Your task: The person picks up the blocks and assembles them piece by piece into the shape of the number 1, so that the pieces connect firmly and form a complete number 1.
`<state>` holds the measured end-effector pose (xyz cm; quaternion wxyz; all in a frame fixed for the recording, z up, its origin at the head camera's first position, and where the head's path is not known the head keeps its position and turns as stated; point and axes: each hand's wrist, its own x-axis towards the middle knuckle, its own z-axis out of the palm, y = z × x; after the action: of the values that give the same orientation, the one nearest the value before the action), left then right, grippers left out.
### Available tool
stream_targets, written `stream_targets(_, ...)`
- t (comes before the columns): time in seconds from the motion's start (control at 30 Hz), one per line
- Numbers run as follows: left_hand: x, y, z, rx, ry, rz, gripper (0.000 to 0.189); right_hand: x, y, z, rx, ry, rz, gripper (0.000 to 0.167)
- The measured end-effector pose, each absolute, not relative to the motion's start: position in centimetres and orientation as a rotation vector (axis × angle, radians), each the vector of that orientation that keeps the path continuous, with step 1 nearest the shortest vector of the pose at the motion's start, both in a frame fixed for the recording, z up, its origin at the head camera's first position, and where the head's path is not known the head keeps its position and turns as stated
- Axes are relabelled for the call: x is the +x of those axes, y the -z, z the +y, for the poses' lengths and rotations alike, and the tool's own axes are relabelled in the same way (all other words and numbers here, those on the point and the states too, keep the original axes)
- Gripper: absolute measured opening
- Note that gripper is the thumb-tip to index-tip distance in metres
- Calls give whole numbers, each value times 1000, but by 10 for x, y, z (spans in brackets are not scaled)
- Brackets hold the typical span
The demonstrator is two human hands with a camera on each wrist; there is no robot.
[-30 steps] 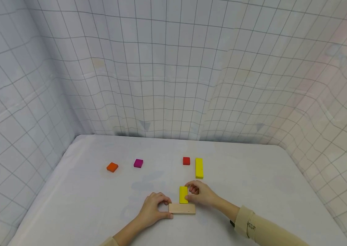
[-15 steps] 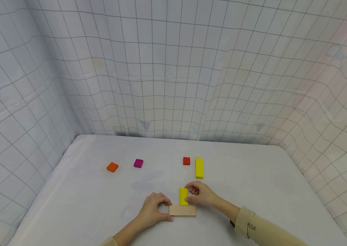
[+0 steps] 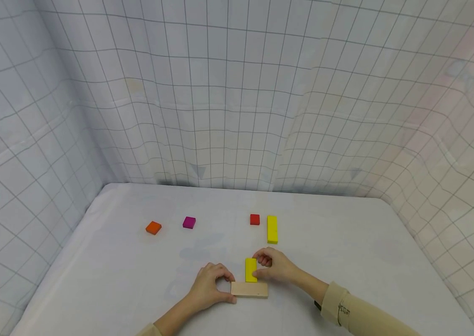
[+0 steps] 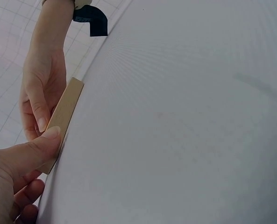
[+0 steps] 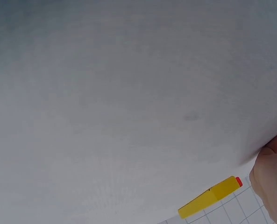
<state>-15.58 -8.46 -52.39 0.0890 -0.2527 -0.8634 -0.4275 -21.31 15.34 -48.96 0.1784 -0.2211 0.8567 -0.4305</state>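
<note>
In the head view a plain wooden block lies crosswise on the white tabletop. My left hand grips its left end, thumb at the near side and fingers at the far side. The left wrist view shows the left thumb pressed on the wooden block. A short yellow block lies lengthwise, its near end against the wooden block's far side. My right hand holds the yellow block from the right with thumb and index finger. The right wrist view shows only part of the right hand; the held block is hidden there.
Farther back lie a longer yellow block and a small red block. To the left are a magenta block and an orange block. A white grid-patterned curtain stands behind and beside the table.
The wooden block and the short yellow block have slid slightly toward the person, still together. Both hands keep nearly the same place; the other blocks have not moved.
</note>
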Motion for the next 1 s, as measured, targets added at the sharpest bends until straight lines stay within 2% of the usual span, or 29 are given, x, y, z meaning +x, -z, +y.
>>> stream_targets(0.7,-157,523,-85,-702,1310,-2673,38,-215,489,154,-679,1204,2414,39)
stream_targets(1.0,-154,517,-86,-696,1343,-2704,37,-234,475,165,-700,1273,2452,47)
